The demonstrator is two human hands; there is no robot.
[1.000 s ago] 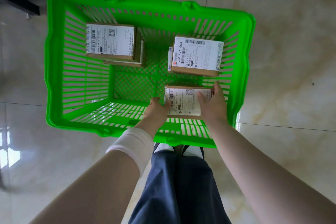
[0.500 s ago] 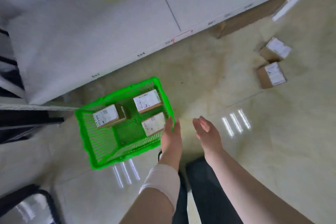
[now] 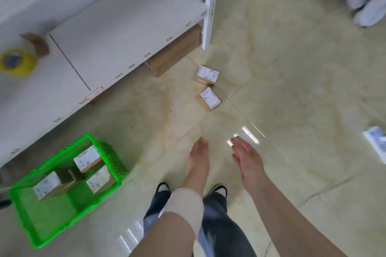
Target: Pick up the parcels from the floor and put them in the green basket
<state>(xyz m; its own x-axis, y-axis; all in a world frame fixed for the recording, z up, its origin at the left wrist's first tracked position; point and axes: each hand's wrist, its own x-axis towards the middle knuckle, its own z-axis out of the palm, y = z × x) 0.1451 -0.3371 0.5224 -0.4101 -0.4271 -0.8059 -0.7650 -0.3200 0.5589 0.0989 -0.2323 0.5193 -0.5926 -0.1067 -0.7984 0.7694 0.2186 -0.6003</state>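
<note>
The green basket (image 3: 37, 215) stands on the floor at the lower left with three labelled brown parcels inside it. Two more parcels lie on the tiles ahead: the farther parcel (image 3: 208, 74) and the nearer parcel (image 3: 210, 98), close together. My left hand (image 3: 198, 157) and my right hand (image 3: 246, 156) are held out in front of me above the floor, fingers straight, holding nothing. Both hands are well short of the two floor parcels and to the right of the basket.
A white shelf (image 3: 104, 33) runs along the left, with a yellow tape roll (image 3: 16, 61) on it and a cardboard box (image 3: 173, 52) beneath. A white shelf post (image 3: 208, 6) rises near the parcels. A white object (image 3: 376, 142) lies at the right edge.
My hands let go of the parcel now lying in the basket and drew back. The view swung right from the basket to the floor parcels, which now lie ahead.
</note>
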